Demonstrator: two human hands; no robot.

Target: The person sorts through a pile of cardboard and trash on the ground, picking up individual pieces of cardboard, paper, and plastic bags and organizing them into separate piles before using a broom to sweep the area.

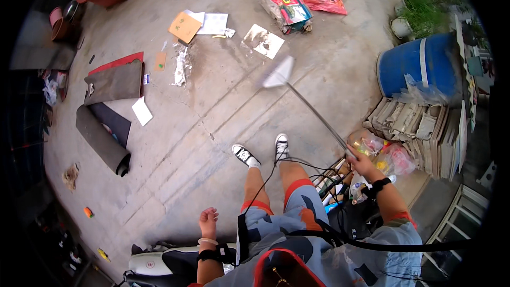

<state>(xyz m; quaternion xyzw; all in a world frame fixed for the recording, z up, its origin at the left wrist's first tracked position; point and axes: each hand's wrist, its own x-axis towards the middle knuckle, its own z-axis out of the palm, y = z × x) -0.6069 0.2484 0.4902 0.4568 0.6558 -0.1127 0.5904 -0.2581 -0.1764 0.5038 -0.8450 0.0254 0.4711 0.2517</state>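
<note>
My right hand (362, 162) is wrapped round the top of the long metal handle of a broom (313, 111). The broom's pale head, a little blurred, is out on the concrete in front of my feet. Close beyond it lies a stained white sheet (264, 41). My left hand (208, 222) hangs low on the left with its fingers curled in; nothing shows in them, and it touches no object. Below it is a white and black scooter (154, 262).
At the right stand a blue barrel (419, 66), stacked cardboard (411, 122) and plastic bags (396, 159). Rolled mats (103, 135) lie at the left. Farther off are papers, a brown cardboard piece (185, 27) and a colourful box (285, 5). Black cables hang before my legs.
</note>
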